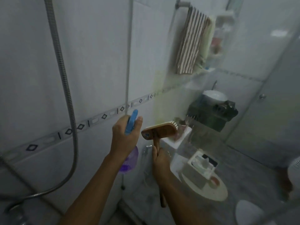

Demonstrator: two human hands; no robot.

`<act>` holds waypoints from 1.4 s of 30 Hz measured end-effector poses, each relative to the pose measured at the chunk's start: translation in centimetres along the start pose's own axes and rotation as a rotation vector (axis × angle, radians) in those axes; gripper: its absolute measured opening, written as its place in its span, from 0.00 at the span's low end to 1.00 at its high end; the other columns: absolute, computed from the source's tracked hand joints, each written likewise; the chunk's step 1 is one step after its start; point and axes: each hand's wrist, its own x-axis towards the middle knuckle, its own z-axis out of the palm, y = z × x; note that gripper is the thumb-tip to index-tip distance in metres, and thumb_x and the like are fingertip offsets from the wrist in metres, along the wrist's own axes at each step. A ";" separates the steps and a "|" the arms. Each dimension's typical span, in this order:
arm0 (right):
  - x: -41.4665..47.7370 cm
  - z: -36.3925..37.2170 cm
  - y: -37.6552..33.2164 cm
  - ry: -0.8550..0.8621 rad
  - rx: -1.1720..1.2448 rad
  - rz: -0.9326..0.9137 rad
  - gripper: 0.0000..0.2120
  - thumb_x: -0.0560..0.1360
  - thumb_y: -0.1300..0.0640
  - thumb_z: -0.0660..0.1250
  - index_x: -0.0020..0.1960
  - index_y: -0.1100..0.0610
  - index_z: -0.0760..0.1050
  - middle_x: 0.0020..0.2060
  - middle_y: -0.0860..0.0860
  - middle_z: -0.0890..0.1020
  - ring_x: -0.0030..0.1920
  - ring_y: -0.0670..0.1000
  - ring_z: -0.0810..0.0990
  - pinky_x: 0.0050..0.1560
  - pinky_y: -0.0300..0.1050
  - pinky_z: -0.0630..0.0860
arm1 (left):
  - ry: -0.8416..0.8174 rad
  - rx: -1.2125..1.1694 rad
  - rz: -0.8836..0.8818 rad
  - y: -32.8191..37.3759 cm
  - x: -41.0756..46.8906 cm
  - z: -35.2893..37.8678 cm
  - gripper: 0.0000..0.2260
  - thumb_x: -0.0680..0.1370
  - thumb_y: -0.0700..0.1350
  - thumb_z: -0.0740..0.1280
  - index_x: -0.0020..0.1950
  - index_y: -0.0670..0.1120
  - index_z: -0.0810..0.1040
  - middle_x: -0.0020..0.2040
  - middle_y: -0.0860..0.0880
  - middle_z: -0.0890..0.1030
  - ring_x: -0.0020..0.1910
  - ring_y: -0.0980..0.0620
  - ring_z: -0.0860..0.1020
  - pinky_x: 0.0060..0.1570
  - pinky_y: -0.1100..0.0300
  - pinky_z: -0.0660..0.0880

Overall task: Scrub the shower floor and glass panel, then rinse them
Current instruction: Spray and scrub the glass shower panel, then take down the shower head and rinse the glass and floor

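My left hand (125,135) grips a spray bottle (129,158) with a blue trigger head and purple liquid, its nozzle pointed up and right toward the glass panel (203,143). My right hand (159,161) holds the wooden handle of a scrub brush (159,129), whose oval wooden head is raised with the pale bristles facing the glass. The brush head sits just right of the spray head, close to the panel. The glass looks wet and hazy, with a yellowish smear along its left edge. The shower floor is barely visible at the bottom.
A metal shower hose (65,88) hangs down the tiled wall (97,54) at left. Behind the glass are a striped towel (190,44) on a rail, a white toilet with a box on its lid (201,168), and a washbasin (214,95).
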 end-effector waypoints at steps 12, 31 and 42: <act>-8.3 8.2 18.1 -0.435 -0.228 0.088 0.24 0.83 0.44 0.49 0.37 0.56 0.71 0.29 0.50 0.74 0.30 0.50 0.74 0.30 0.44 0.66 | 0.108 0.339 -0.466 -10.4 -25.7 -4.8 0.06 0.80 0.39 0.64 0.45 0.41 0.70 0.40 0.45 0.71 0.37 0.50 0.71 0.40 0.65 0.68; -34.6 27.7 59.8 -1.050 -0.783 0.170 0.12 0.82 0.54 0.59 0.55 0.63 0.70 0.42 0.53 0.74 0.43 0.54 0.78 0.31 0.35 0.65 | 0.231 0.569 -1.122 -33.6 -80.0 -10.1 0.12 0.81 0.51 0.65 0.56 0.43 0.73 0.46 0.49 0.72 0.46 0.45 0.75 0.47 0.48 0.75; -41.0 39.4 83.6 -0.986 -0.824 0.099 0.13 0.80 0.66 0.55 0.63 0.67 0.66 0.55 0.62 0.74 0.53 0.62 0.75 0.53 0.53 0.74 | 0.241 0.517 -1.102 -51.6 -95.2 -6.9 0.16 0.79 0.51 0.69 0.58 0.40 0.73 0.46 0.48 0.75 0.44 0.49 0.74 0.43 0.56 0.74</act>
